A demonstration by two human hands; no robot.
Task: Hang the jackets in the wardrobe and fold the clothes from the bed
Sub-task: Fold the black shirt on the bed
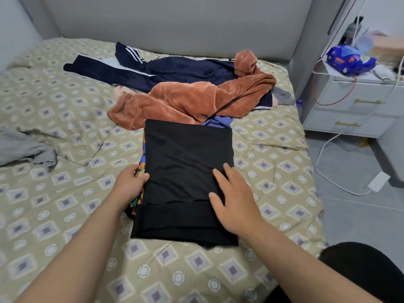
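Right hand lies flat, fingers released, on black fold; left hand grasps its 9 o'clock edge. Brown fleece lies at 12 o'clock.

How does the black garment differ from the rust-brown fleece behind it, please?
The black garment is folded into a flat rectangle; the rust-brown fleece lies crumpled. The black garment looks thin and smooth, the fleece plush and bulky. The right hand rests on the black garment, none on the fleece. Both lie on the bed.
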